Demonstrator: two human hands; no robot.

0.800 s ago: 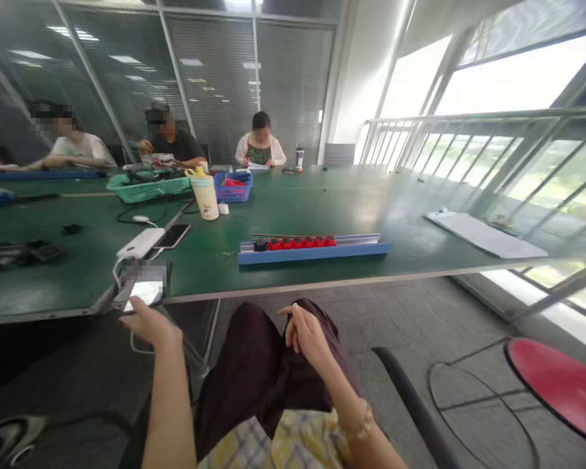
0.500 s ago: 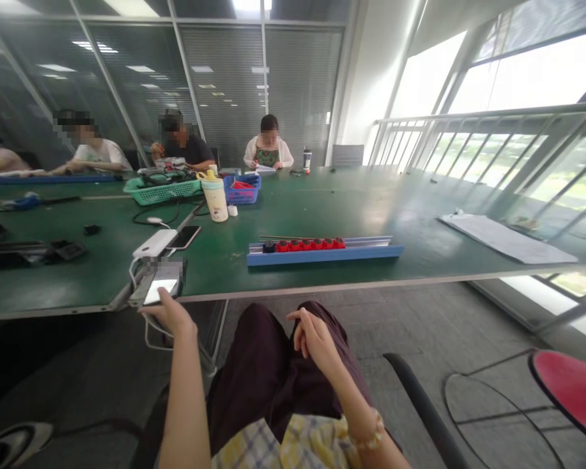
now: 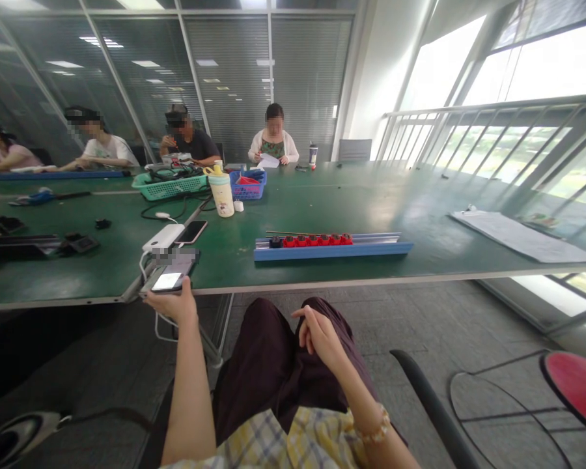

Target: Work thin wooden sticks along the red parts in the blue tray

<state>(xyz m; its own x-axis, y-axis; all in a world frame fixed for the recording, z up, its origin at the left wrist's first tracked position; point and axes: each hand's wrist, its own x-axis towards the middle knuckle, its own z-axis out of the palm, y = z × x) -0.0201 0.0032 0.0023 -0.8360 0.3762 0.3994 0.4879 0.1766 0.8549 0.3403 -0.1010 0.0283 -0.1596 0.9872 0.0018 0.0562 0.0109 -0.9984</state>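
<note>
My left hand (image 3: 173, 303) is raised at the front edge of the green table and is shut on a smartphone (image 3: 168, 277) with a lit screen. The upper part of the phone is pixelated. A white cable (image 3: 160, 329) loops down from the phone, below my hand. My right hand (image 3: 317, 335) rests on my dark trousers (image 3: 268, 365), its fingers loosely curled and holding nothing.
On the green workbench (image 3: 322, 202) lie a white power bank (image 3: 163, 238), a black phone (image 3: 193, 231), a blue rail with red blocks (image 3: 332, 251), a cup (image 3: 221, 195) and baskets (image 3: 247, 185). Co-workers (image 3: 273, 133) sit beyond. A chair armrest (image 3: 430, 404) lies right.
The whole view has shifted, with the table and room sitting further right and slightly higher. My left hand and the phone have moved up and right. My right hand stays on my lap.
</note>
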